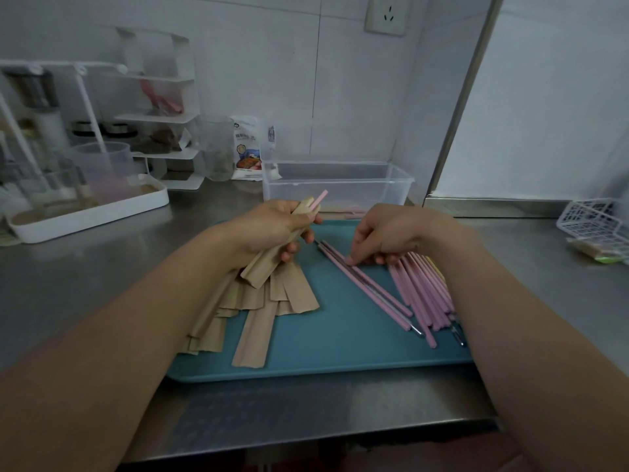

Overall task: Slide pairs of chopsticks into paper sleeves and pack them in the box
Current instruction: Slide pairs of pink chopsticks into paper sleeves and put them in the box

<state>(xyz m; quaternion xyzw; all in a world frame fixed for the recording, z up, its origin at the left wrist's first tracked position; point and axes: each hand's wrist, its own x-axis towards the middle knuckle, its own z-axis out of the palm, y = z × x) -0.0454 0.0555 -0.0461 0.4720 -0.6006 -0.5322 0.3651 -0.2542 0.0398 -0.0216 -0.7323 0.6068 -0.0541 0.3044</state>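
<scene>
Your left hand (272, 229) grips a paper sleeve (272, 264) with its fingers curled round it. The sleeve runs on a diagonal, lower end toward you and to the left, open mouth up and away to the right. 1 pink chopstick (320, 196) already pokes out of that mouth, so I judge this sleeve is 1 stick short of a pair.

Your right hand (384, 233) hangs palm down over the blue tray (340, 352), fingers bent, with the fingertips (350, 259) pressing on the far ends of the loose chopsticks (367, 287) lying apart from the main pile. Whether it has pinched one yet or only touches it, I cannot tell.

Those sticks lie on the opposite slant to the sleeve: far ends up and left near your fingertips, near ends down and right. The sleeve mouth sits up and to the left of your right hand, near it, with bare tray between. So the stick you lift will need turning until its long axis lines up with the sleeve before it can slide in.

The bigger chopstick pile (422, 294) lies just beside your right wrist, and spare sleeves (245, 315) fan out under your left forearm. The clear box (337, 185) stands on the counter (102, 253) beyond the tray, behind both hands.
</scene>
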